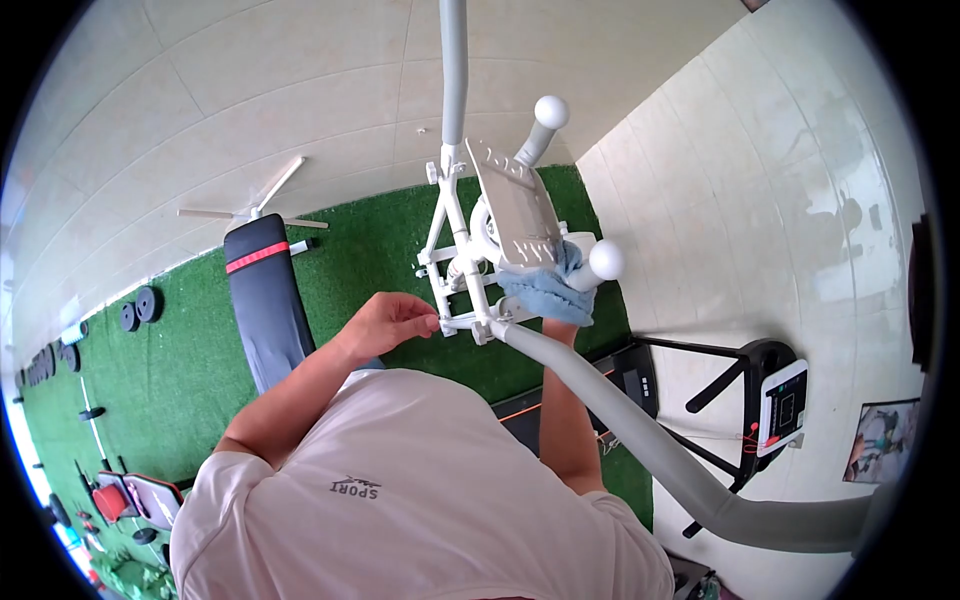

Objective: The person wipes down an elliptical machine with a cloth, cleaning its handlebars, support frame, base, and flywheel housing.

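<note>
A blue cloth (545,292) covers most of my right hand (562,325), which presses it against the white machine just below a pedal and beside a round white knob (605,260). The fingers under the cloth are hidden. My left hand (398,318) is beside the lower joint of the white frame (470,255), its fingers curled and drawn together with nothing visible in them. The grey pedal plate (520,205) stands tilted above the cloth. A long grey padded handle (620,410) runs from the joint to the lower right, passing over my right forearm.
A black bench (268,300) with a red band is on the left. Weight plates (148,304) lie on the green turf (350,240) at the far left. A treadmill (640,375) with its console (782,408) stands on the right, near the tiled wall (720,220).
</note>
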`<control>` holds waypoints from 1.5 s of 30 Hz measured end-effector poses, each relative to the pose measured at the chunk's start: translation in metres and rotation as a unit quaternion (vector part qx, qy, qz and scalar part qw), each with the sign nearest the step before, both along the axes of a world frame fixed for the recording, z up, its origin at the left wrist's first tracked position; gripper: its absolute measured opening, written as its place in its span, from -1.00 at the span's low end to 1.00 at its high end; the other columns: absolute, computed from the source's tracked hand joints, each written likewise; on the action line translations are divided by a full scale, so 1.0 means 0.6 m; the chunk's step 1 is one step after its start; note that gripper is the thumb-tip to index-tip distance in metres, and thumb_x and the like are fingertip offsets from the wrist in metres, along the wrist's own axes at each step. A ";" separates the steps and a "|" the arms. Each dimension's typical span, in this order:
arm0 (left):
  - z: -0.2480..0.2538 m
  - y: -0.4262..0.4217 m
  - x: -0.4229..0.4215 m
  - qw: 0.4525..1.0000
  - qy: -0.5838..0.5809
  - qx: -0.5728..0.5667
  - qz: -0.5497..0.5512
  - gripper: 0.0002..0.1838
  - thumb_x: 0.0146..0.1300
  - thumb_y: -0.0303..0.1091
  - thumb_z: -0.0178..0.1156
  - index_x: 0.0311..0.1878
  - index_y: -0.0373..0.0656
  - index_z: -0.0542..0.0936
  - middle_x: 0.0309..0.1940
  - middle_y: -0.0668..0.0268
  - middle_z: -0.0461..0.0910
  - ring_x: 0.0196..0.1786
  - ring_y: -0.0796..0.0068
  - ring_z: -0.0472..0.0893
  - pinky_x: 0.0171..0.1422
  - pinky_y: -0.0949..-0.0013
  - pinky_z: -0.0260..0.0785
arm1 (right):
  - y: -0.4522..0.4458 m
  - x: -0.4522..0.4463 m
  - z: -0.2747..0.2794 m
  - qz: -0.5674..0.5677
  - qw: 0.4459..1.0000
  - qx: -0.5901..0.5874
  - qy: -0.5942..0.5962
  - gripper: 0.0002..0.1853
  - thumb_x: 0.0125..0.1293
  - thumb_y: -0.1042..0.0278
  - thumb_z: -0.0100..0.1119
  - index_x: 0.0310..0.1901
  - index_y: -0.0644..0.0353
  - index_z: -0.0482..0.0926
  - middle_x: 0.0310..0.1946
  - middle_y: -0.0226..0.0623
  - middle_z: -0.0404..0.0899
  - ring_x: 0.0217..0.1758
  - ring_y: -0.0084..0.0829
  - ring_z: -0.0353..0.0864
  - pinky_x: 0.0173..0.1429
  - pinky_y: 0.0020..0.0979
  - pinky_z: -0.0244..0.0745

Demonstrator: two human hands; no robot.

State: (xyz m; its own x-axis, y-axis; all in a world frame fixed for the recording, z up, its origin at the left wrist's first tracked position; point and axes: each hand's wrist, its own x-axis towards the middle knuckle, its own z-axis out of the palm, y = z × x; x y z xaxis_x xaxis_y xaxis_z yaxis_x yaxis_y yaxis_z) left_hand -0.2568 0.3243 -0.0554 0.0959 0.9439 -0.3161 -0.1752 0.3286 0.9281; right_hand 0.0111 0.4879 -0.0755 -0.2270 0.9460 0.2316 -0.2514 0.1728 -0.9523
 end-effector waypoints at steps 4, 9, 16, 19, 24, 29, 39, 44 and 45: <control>0.004 0.017 0.003 1.000 0.024 0.006 -0.016 -0.70 0.41 -0.32 0.26 0.01 -0.40 0.62 -0.16 0.17 0.72 -0.09 0.48 0.68 0.10 0.40 0.53 | -0.006 0.010 0.002 0.031 0.999 0.005 -0.021 -0.61 0.14 0.35 0.31 -0.01 0.29 0.52 -0.17 -0.16 0.64 -0.16 -0.31 0.65 -0.02 -0.35 0.56; 0.008 0.028 0.023 0.999 0.004 0.002 -0.051 -0.70 0.41 -0.32 0.26 0.03 -0.38 0.62 -0.16 0.18 0.73 -0.08 0.47 0.68 0.11 0.39 0.53 | -0.016 0.016 0.005 0.071 0.996 0.025 -0.051 -0.60 0.15 0.35 0.31 0.01 0.29 0.51 -0.16 -0.17 0.64 -0.16 -0.33 0.65 -0.03 -0.37 0.55; -0.003 0.025 0.028 0.999 -0.008 -0.020 -0.048 -0.67 0.32 -0.28 0.34 -0.02 -0.36 0.67 -0.22 0.26 0.73 -0.14 0.54 0.67 0.05 0.41 0.49 | -0.011 0.026 0.010 0.162 0.980 0.054 -0.098 -0.59 0.16 0.34 0.30 0.02 0.29 0.49 -0.15 -0.18 0.63 -0.16 -0.35 0.64 -0.05 -0.39 0.53; 0.000 0.018 0.016 0.998 0.016 -0.012 -0.056 -0.70 0.41 -0.32 0.26 0.02 -0.39 0.62 -0.15 0.18 0.72 -0.08 0.47 0.68 0.11 0.39 0.53 | -0.020 0.023 0.014 0.226 0.964 0.064 -0.126 -0.59 0.16 0.34 0.30 0.03 0.28 0.48 -0.14 -0.19 0.62 -0.16 -0.36 0.63 -0.06 -0.41 0.53; -0.007 0.009 0.008 0.999 -0.021 -0.003 -0.024 -0.70 0.41 -0.33 0.26 0.01 -0.41 0.62 -0.15 0.15 0.72 -0.08 0.46 0.68 0.10 0.39 0.53 | -0.026 0.004 0.014 0.293 0.940 0.091 -0.148 -0.58 0.17 0.33 0.30 0.04 0.28 0.46 -0.13 -0.20 0.61 -0.16 -0.38 0.62 -0.07 -0.43 0.52; -0.003 0.001 0.019 0.999 -0.009 -0.018 -0.038 -0.69 0.41 -0.31 0.26 0.02 -0.41 0.62 -0.14 0.15 0.72 -0.07 0.44 0.68 0.11 0.38 0.53 | 0.000 -0.017 0.011 0.321 0.929 0.132 -0.130 -0.57 0.18 0.32 0.29 0.05 0.28 0.45 -0.12 -0.21 0.61 -0.16 -0.40 0.62 -0.09 -0.44 0.51; -0.006 -0.019 0.020 0.999 -0.031 0.003 -0.011 -0.68 0.41 -0.29 0.27 0.02 -0.39 0.62 -0.15 0.15 0.72 -0.09 0.44 0.69 0.11 0.37 0.54 | 0.010 0.009 0.008 0.225 0.957 0.176 -0.056 -0.60 0.21 0.33 0.25 0.05 0.26 0.43 -0.15 -0.25 0.58 -0.19 -0.43 0.59 -0.13 -0.48 0.49; -0.016 -0.040 0.015 1.000 -0.010 -0.016 0.025 -0.68 0.41 -0.28 0.27 0.02 -0.38 0.62 -0.16 0.17 0.72 -0.09 0.45 0.69 0.10 0.37 0.54 | -0.004 0.095 0.031 0.123 0.973 0.186 -0.066 -0.67 0.25 0.36 0.20 0.02 0.25 0.44 -0.21 -0.31 0.54 -0.25 -0.46 0.56 -0.17 -0.50 0.48; -0.018 -0.043 0.017 0.999 -0.018 -0.022 0.030 -0.68 0.41 -0.28 0.27 0.02 -0.37 0.63 -0.16 0.18 0.73 -0.09 0.45 0.69 0.10 0.38 0.54 | -0.005 0.108 0.037 0.117 0.971 0.193 -0.078 -0.68 0.26 0.36 0.18 0.01 0.24 0.44 -0.22 -0.32 0.53 -0.26 -0.46 0.56 -0.17 -0.50 0.48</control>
State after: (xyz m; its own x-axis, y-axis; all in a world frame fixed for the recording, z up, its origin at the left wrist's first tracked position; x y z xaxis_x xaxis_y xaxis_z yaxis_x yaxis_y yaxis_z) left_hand -0.2469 0.2986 -0.0663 0.0520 0.9337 -0.3542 -0.2278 0.3565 0.9061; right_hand 0.0761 0.4851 -0.0533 -0.4866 0.7139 0.5035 -0.1843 0.4795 -0.8580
